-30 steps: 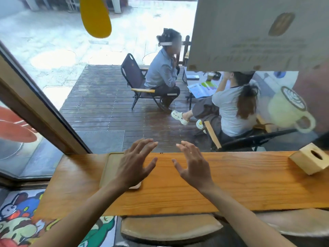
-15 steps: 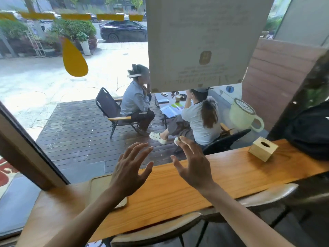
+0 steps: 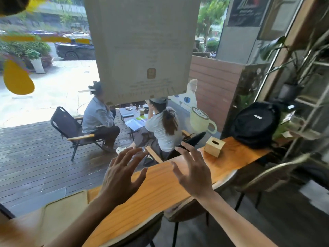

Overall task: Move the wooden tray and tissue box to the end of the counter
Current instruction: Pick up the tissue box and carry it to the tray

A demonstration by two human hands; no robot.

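Both hands hover empty over the wooden counter (image 3: pixel 160 189), fingers spread: left hand (image 3: pixel 121 177), right hand (image 3: pixel 194 173). The wooden tray (image 3: pixel 64 216) lies at 8 o'clock, partly hidden by the left forearm. The tissue box (image 3: pixel 214 146) stands at 2 o'clock, near a black backpack (image 3: pixel 254 123).

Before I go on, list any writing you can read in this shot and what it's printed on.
"AIWE": white lettering on the black backpack, small, so this is my best reading.
Large paper sheet on the window: faint lines of print, too blurred to read.
Dark poster at upper right: lettering too blurred to read.
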